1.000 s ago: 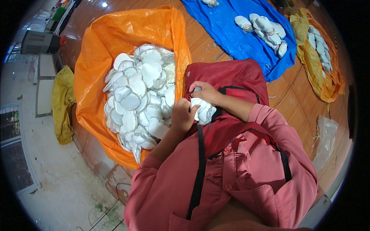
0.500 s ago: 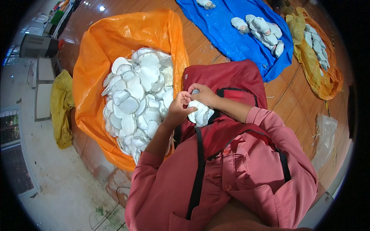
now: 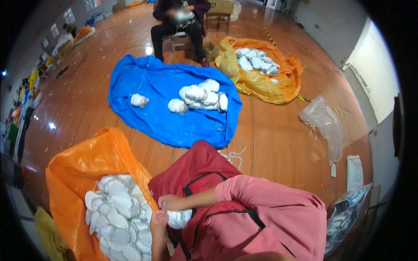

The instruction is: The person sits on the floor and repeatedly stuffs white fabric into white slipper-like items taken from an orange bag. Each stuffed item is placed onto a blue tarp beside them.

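A bundle of white rounded pads (image 3: 179,218) lies in my lap on the dark red apron (image 3: 196,167). Just beyond it, my right hand (image 3: 171,202) bends in from the right with its fingers pinched together. My left hand (image 3: 159,219) is close by, its fingers curled toward the right hand's fingertips. Whatever thin thing the two hands hold between them is too small to make out. To the left of my hands stands an orange sack (image 3: 72,174), open at the top and heaped with loose white pads (image 3: 119,213).
Ahead lies a blue sheet (image 3: 152,82) with several white bundles (image 3: 198,95). A yellow-orange sack (image 3: 278,89) holds more pads. Beyond the sheet sits another person (image 3: 183,28), hands on something white. A clear plastic bag (image 3: 324,122) and white strings (image 3: 235,155) are on the floor.
My view has tilted up and swung, so the blue sheet and the seated person now show whole or nearly so. The hands stay together at the bundle in my lap.
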Demonstrator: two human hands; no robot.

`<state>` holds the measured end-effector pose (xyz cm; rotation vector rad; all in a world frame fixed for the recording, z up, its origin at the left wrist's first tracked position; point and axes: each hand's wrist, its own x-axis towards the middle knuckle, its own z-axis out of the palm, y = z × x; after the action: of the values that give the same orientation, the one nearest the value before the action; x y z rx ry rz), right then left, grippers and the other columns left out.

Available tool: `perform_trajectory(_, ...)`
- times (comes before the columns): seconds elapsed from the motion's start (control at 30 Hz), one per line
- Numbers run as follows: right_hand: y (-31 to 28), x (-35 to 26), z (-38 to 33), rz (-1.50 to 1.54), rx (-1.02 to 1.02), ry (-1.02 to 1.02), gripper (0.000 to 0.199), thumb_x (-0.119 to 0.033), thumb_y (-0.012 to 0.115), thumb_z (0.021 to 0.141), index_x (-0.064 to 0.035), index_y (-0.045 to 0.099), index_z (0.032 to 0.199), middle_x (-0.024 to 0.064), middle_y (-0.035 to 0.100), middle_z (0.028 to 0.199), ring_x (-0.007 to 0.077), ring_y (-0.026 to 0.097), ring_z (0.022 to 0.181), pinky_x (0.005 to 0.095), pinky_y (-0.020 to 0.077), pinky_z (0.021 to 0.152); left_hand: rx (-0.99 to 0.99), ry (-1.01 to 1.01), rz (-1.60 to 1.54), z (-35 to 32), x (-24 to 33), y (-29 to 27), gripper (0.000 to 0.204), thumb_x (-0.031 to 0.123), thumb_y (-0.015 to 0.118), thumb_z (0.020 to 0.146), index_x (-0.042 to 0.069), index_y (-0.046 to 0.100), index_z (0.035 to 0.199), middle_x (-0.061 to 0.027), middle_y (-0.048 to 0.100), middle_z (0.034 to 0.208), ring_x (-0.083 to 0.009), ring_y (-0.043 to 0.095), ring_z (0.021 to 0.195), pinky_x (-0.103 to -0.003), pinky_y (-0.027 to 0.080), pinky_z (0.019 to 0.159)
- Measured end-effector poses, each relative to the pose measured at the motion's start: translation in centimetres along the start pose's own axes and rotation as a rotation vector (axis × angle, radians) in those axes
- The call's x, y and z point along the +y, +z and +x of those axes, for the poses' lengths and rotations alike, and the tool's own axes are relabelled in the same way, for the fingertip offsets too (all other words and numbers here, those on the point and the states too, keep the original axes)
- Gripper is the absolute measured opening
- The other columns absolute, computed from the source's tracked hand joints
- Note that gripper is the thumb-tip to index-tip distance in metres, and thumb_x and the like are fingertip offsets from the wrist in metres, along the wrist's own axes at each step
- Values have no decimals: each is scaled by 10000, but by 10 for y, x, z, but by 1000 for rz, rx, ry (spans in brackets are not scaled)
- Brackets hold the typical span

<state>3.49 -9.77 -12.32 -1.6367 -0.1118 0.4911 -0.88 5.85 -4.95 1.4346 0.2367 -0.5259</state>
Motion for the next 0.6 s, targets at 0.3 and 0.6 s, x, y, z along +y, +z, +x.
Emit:
perform_trajectory(0.3,0,-4,8,96,-34,226,118,-145,621,781,-75,626,876,8,613,813,105,560,775,266,441,668,-56,21,179,13,-16,-5,328,-44,755,764,12,528,994,-14,574,868,-74,549,780,-191,456,714)
perform_trajectory(0.6,-1,-13,4,76,-38,227,127,-153,650,760,-59,619,841,17,612,780,117,568,750,280,443,645,-87,98,305,11,-17,-3,404,18,828,722,8,511,971,-14,555,832,-70,518,734,-207,449,651)
